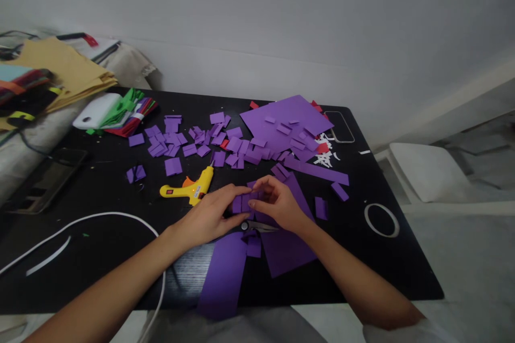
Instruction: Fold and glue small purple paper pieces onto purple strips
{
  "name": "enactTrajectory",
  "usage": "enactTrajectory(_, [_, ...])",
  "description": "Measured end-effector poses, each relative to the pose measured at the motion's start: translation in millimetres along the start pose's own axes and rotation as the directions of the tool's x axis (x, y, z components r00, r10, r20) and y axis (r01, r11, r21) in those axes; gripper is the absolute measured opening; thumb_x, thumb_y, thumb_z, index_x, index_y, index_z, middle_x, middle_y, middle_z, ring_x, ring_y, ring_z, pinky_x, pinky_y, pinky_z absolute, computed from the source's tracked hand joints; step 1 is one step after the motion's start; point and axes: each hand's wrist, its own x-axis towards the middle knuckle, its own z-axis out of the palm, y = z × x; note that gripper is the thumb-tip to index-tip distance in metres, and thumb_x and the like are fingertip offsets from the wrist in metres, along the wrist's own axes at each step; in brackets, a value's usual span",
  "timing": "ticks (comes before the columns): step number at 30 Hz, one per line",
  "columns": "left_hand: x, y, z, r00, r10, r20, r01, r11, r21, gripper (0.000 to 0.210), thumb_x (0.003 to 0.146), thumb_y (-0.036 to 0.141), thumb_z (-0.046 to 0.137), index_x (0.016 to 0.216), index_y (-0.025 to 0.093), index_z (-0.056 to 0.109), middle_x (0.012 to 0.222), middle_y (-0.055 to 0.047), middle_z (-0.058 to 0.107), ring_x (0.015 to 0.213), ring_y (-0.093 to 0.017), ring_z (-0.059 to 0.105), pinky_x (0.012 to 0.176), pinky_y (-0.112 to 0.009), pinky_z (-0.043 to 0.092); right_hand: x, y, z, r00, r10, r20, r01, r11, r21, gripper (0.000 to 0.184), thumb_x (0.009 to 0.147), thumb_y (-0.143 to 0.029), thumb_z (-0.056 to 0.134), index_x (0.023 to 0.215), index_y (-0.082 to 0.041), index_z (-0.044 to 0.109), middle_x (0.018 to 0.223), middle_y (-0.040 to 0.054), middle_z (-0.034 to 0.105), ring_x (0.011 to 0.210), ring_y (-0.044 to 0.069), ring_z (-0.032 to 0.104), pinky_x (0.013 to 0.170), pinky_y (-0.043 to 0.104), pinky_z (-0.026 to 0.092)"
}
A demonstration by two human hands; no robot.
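My left hand point(215, 213) reaches in from the left, its index finger and thumb at the upper and lower edges of a folded purple paper piece point(242, 203). Across from it, my right hand point(279, 204) is curled with fingertips pinched at the right side of the same piece. Just under the hands lies a pair of scissors point(263, 226), its blades pointing right. Purple paper sheets point(287, 254) and a wide purple strip point(225, 273) spread beneath and in front of the hands. A yellow glue gun point(193, 187) rests beside my left hand, nozzle pointing up and right.
Many small folded purple pieces point(173, 139) are scattered behind the hands. A large purple sheet point(287, 120) lies at the back right near white paper scraps point(324, 153). A tape ring point(381, 220) is at right. A white cable point(108, 214) curves across the left side.
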Motion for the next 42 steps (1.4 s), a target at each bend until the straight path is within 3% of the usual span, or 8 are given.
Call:
enactTrajectory(13, [-1.5,0.0,1.5,0.995,0.096,-0.031,-0.094,0.994,0.059,0.037,0.098,0.025,0.07,0.133,0.023,0.056,0.117,-0.008,0.069,0.102,-0.021,0.072,0.085,-0.033,0.06,-1.9,-2.8,-0.7,0.995,0.051,0.087,-0.055,0.997,0.044,0.039,0.069,-0.032,0.094,0.095,-0.023,0.066,0.095,0.0009,0.073,0.094,0.02,0.072,0.086,0.035,0.059])
enactTrajectory(22, [-2.0,0.3,1.2,0.985,0.155,-0.076,-0.148,0.985,0.09,0.039,0.096,0.025,0.072,0.132,0.02,0.058,0.11,-0.009,0.072,0.098,-0.021,0.074,0.081,-0.033,0.062,-3.0,-0.6,-0.9,0.975,0.089,0.204,-0.108,0.991,0.082,0.047,0.072,-0.034,0.095,0.106,-0.024,0.063,0.088,-0.0031,0.07,0.076,0.014,0.069,0.072,0.027,0.056])
enactTrajectory(31, [0.5,2.9,-0.7,0.988,0.156,-0.016,-0.153,0.979,0.137,0.035,0.098,0.029,0.068,0.13,0.021,0.058,0.114,-0.01,0.073,0.101,-0.024,0.076,0.081,-0.035,0.063,-3.0,-2.5,-1.9,0.981,0.089,0.175,-0.089,0.996,-0.006,0.051,0.07,-0.034,0.095,0.109,-0.025,0.064,0.089,-0.0022,0.068,0.074,0.014,0.065,0.064,0.026,0.052])
enactTrajectory(38, [0.2,4.1,-2.0,0.992,0.129,0.012,-0.129,0.979,0.159,0.048,0.094,0.033,0.075,0.135,0.021,0.055,0.12,-0.012,0.072,0.105,-0.027,0.076,0.084,-0.04,0.064,-1.3,-1.3,-3.4,0.976,0.056,0.21,-0.066,0.997,0.041,0.05,0.071,-0.031,0.094,0.109,-0.025,0.062,0.093,-0.001,0.07,0.078,0.015,0.067,0.068,0.028,0.056])
enactTrajectory(42, [-0.3,2.9,-0.2,0.991,0.136,-0.009,-0.133,0.981,0.141,0.041,0.095,0.03,0.073,0.131,0.022,0.056,0.117,-0.01,0.073,0.104,-0.026,0.076,0.083,-0.038,0.064,0.0,0.5,-3.9,0.974,0.079,0.211,-0.095,0.993,0.07,0.054,0.069,-0.031,0.095,0.109,-0.025,0.061,0.089,-0.0028,0.069,0.074,0.014,0.066,0.066,0.026,0.054])
